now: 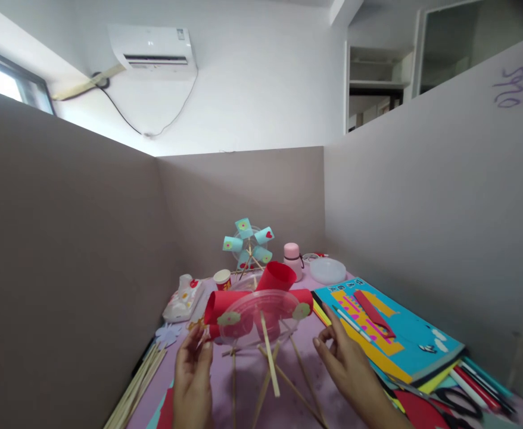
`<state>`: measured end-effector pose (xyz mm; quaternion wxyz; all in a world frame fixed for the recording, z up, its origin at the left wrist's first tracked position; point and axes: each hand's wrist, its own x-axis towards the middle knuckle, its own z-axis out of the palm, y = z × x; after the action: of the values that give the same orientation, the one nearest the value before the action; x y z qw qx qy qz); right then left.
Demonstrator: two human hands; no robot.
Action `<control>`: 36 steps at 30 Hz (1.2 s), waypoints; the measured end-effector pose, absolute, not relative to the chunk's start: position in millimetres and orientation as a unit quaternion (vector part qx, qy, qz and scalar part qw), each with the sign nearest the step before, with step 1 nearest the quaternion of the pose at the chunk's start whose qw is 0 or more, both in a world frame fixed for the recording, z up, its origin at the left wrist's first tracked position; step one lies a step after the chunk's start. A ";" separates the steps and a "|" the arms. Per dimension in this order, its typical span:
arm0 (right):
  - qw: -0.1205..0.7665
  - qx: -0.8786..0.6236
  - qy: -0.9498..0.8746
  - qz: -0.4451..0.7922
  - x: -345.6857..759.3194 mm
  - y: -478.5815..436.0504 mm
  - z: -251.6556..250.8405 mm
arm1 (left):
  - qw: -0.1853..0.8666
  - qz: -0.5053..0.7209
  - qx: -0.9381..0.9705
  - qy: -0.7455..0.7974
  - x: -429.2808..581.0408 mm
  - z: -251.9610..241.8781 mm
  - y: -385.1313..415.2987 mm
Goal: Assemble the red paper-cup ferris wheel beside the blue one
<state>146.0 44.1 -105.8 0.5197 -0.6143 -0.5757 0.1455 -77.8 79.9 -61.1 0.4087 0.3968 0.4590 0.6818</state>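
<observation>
In front of me stands a Ferris wheel model with a clear plastic disc, red paper rolls around it and pale green flower stickers. Wooden sticks form its legs, and one stick pokes out from the disc's middle toward me. At the wheel's lower left is my left hand, thumb and fingers apart, close to a red roll; whether it touches the roll I cannot tell. To the wheel's right, my right hand is open and holds nothing, its index finger pointing up near another roll.
Behind stands a similar wheel with light blue rolls, beside a paper cup and a pink bottle. Wooden sticks and a tissue pack lie left. A blue drawing pad, scissors and markers lie right.
</observation>
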 end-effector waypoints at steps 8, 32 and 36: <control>0.469 -0.591 -0.598 0.270 133.3 57.1 -119.8 | 0.383 0.708 0.354 0.475 -76.8 -53.5 78.7; 0.531 -0.567 -0.614 0.141 135.2 42.1 -83.9 | 0.374 0.739 0.309 0.468 -83.5 -48.9 78.1; 0.495 -0.604 -0.610 0.138 139.3 44.8 -104.0 | 0.375 0.732 0.312 0.476 -83.5 -48.7 77.7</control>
<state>139.3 44.8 -104.0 0.4946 -0.6035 -0.6099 0.1382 -83.5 77.7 -48.7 0.3746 0.3118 0.4764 0.7317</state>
